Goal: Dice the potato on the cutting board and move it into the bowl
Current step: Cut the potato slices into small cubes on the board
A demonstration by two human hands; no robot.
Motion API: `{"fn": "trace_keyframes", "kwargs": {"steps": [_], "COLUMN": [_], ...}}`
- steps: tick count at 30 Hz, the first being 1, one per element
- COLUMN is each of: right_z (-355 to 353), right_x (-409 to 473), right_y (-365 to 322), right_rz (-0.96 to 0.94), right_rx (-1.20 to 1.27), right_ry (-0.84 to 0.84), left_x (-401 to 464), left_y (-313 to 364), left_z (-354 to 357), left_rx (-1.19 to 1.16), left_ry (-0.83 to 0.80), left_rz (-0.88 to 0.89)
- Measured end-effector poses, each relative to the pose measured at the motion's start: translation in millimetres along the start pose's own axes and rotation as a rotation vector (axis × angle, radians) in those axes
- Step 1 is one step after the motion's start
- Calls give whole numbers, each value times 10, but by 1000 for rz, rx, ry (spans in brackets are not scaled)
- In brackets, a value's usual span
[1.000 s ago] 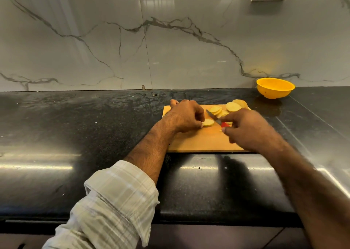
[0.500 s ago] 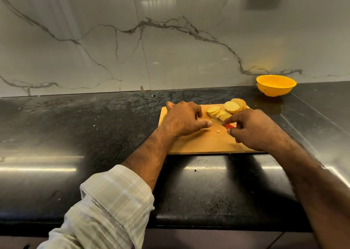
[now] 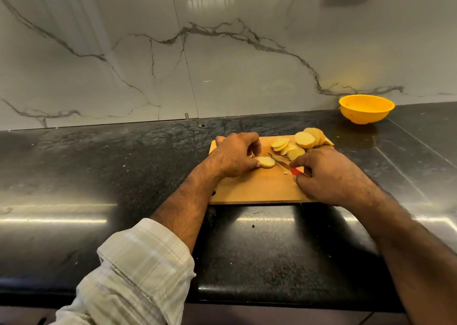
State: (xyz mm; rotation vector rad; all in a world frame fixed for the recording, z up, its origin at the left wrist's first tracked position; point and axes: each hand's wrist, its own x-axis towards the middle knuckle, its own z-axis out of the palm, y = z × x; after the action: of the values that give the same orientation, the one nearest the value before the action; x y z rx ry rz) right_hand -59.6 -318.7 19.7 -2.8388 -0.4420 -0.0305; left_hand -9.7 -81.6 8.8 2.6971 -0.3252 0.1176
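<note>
A wooden cutting board (image 3: 257,191) lies on the black counter. Several round potato slices (image 3: 300,142) are heaped at its far right corner. One slice (image 3: 267,162) lies flat near the board's middle, and my left hand (image 3: 235,157) holds it down with curled fingertips at its left edge. My right hand (image 3: 329,176) grips a red-handled knife (image 3: 284,163); its blade points away and left, just right of that slice. A small potato crumb (image 3: 286,173) lies by the blade. The yellow bowl (image 3: 366,108) stands at the back right against the wall.
The black counter (image 3: 99,176) stretches wide to the left and in front of the board. A marble wall (image 3: 197,52) closes the back, with a socket at the top right. The counter's front edge runs below my forearms.
My left hand has drawn one slice out onto the board's middle and now pins it. The knife blade has come to lie beside that slice. The view has tilted down a little.
</note>
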Motion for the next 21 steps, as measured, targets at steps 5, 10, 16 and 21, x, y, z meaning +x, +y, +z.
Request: {"fn": "trace_keyframes", "kwargs": {"steps": [5, 10, 16, 21], "right_z": [6, 102, 119, 123], "right_x": [-56, -64, -57, -110], "right_y": [25, -92, -186, -278], "right_rz": [53, 92, 105, 91], "right_rx": [102, 134, 148, 115], "right_ry": [41, 32, 35, 10], "left_x": [34, 16, 4, 7], "left_y": [-73, -54, 5, 9], "left_z": [25, 42, 41, 14], "left_rx": [-73, -77, -147, -105], "left_ry": [-35, -42, -52, -72], "left_rz": [18, 52, 35, 75]}}
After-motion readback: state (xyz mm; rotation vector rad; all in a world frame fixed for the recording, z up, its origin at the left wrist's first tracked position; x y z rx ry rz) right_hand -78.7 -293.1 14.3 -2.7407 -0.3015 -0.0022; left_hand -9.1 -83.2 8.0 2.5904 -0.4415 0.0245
